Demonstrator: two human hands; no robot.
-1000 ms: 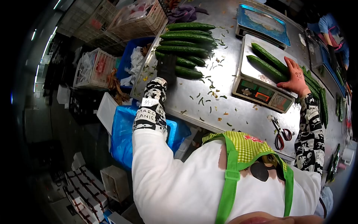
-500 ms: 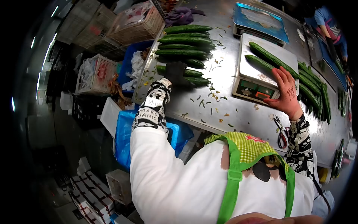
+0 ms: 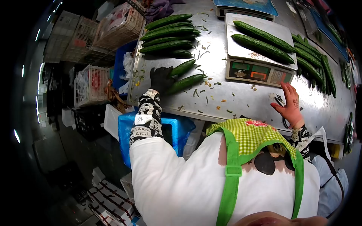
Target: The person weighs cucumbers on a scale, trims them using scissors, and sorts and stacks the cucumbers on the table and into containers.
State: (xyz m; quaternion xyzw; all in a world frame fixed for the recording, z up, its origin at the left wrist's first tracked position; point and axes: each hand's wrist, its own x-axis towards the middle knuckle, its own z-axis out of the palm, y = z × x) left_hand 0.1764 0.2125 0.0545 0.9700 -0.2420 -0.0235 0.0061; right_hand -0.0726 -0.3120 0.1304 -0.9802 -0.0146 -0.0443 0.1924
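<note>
My left hand, in a black glove, is wrapped over the near ends of two green cucumbers, one upper and one lower, which lie on the steel table. The palm and part of the fingers are hidden. Just beyond lies a stack of cucumbers. My right hand, in a pinkish-orange glove, holds nothing; thumb and fingers are apart above the table's near edge. Beneath it is a pair of scissors, partly covered. Two cucumbers rest on the pan of a weighing scale.
More cucumbers are heaped right of the scale. A second, blue scale stands behind. Trimmings litter the table. Left of it are a blue bin, a crate and a blue bag-lined container.
My left hand has drawn two cucumbers away from the stack toward me, and they have spread apart. My right hand has left the scale and moved down toward the scissors. The view has shifted.
</note>
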